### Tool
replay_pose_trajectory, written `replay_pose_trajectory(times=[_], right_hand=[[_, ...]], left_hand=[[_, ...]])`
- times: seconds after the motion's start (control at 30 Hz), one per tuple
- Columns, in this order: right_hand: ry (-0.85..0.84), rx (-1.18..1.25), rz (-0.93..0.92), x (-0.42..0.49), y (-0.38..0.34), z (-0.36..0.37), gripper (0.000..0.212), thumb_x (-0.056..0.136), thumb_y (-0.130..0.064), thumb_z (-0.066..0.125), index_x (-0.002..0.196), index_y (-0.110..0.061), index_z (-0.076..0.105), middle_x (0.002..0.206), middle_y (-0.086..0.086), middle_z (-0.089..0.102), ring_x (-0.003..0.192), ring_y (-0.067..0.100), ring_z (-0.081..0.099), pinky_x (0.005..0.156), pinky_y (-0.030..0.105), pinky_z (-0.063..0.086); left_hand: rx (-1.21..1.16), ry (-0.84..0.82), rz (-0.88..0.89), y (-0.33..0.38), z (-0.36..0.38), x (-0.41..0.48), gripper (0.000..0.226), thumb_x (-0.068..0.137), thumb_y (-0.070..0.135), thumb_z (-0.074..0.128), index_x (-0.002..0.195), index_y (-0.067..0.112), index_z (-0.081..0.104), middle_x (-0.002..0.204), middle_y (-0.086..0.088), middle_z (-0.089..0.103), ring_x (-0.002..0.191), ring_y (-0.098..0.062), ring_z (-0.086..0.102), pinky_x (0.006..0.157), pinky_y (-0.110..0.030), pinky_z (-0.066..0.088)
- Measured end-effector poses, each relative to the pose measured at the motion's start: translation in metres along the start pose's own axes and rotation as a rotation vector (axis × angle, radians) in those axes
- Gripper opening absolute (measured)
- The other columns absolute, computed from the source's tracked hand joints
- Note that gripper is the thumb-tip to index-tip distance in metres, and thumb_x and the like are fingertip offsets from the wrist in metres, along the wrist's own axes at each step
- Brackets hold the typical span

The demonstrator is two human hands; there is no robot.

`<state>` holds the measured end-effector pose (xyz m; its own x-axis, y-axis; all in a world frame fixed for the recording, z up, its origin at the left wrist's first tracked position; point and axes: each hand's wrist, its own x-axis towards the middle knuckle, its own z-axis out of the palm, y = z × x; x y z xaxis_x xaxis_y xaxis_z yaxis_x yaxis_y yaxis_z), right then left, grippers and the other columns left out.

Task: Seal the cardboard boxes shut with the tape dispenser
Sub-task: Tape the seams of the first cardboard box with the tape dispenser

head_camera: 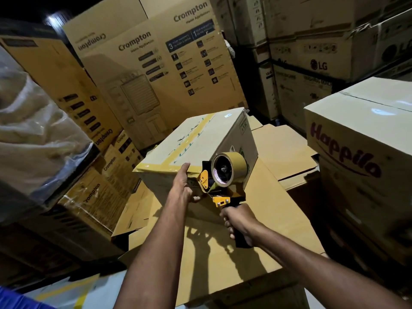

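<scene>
The worktop (278,230) is a big flat top made of brown cardboard. One small cardboard box (196,148) sits on it, near the far side. The box has yellow tape strips (201,123) on its top. Just behind the box and to its right lie flat cardboard sheets (285,150), piled one on another. A dark shadow (214,248) falls on the bare near part of the worktop.

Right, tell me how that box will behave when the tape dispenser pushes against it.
It may slide: the box sits on smooth flat cardboard, and the left hand grips its near edge. It looks tilted, so it could rock. Its faces look flat and uncreased, so probably stiff.
</scene>
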<state>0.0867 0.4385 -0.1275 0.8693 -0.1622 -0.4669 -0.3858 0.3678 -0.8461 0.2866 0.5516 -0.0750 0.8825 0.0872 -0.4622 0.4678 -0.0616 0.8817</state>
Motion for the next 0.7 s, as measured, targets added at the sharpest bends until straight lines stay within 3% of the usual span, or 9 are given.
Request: replay_pose_trajectory(times=[0.07,0.17,0.23,0.3,0.4,0.57,0.7], right_hand=[[-0.033,0.064,0.063,0.000,0.003,0.004,0.027,0.087,-0.015,0.063,0.063,-0.019,0.053,0.055,-0.002,0.046,0.041,0.014,0.035,0.044,0.024,0.030],[-0.139,0.211,0.156,0.001,0.001,0.004,0.034,0.090,-0.013,0.060,0.058,-0.021,0.049,0.053,-0.005,0.040,0.039,0.012,0.031,0.043,0.023,0.027],[-0.220,0.337,0.221,0.003,0.000,-0.001,0.040,0.093,-0.011,0.054,0.055,-0.021,0.045,0.051,-0.006,0.036,0.036,0.009,0.029,0.041,0.021,0.026],[-0.235,0.430,0.272,0.009,0.007,-0.011,0.042,0.094,-0.008,0.050,0.054,-0.019,0.043,0.047,-0.007,0.034,0.032,0.008,0.028,0.037,0.019,0.026],[-0.214,0.541,0.300,0.022,0.024,-0.031,0.034,0.088,-0.005,0.050,0.057,-0.018,0.041,0.045,-0.007,0.034,0.030,0.008,0.028,0.036,0.019,0.026],[-0.097,0.671,0.253,0.042,0.035,-0.054,0.034,0.092,-0.006,0.046,0.061,-0.017,0.038,0.044,-0.006,0.033,0.029,0.010,0.029,0.035,0.018,0.028],[0.015,0.814,0.200,0.059,0.040,-0.058,0.031,0.092,-0.005,0.049,0.065,-0.016,0.040,0.047,-0.003,0.037,0.033,0.013,0.032,0.037,0.020,0.032]], left_hand=[[-0.014,-0.004,-0.007,-0.003,-0.001,0.013,0.129,0.031,0.076,0.088,0.144,0.026,0.054,0.143,-0.008,0.060,0.122,-0.040,0.061,0.064,-0.065,0.052],[-0.077,0.007,0.027,-0.001,0.000,-0.002,0.114,0.046,0.068,0.089,0.143,0.020,0.054,0.141,-0.009,0.060,0.123,-0.039,0.060,0.083,-0.064,0.053],[-0.121,0.007,0.031,-0.002,-0.003,-0.007,0.116,0.040,0.064,0.095,0.140,0.019,0.057,0.139,-0.010,0.062,0.122,-0.040,0.061,0.095,-0.067,0.049],[-0.144,-0.012,0.020,-0.005,-0.005,-0.003,0.113,0.029,0.060,0.097,0.129,0.018,0.065,0.127,-0.013,0.069,0.114,-0.041,0.065,0.097,-0.073,0.045],[-0.161,-0.031,0.016,-0.004,-0.004,-0.012,0.084,0.047,0.053,0.098,0.116,0.016,0.068,0.113,-0.017,0.074,0.107,-0.042,0.068,0.099,-0.074,0.044],[-0.220,-0.036,-0.002,-0.005,-0.006,-0.016,0.089,0.044,0.052,0.101,0.118,0.016,0.066,0.118,-0.019,0.072,0.112,-0.044,0.066,0.100,-0.076,0.043],[-0.205,-0.089,-0.011,-0.003,-0.004,-0.024,0.068,0.062,0.052,0.095,0.114,0.017,0.066,0.108,-0.020,0.075,0.101,-0.043,0.072,0.091,-0.079,0.046]])
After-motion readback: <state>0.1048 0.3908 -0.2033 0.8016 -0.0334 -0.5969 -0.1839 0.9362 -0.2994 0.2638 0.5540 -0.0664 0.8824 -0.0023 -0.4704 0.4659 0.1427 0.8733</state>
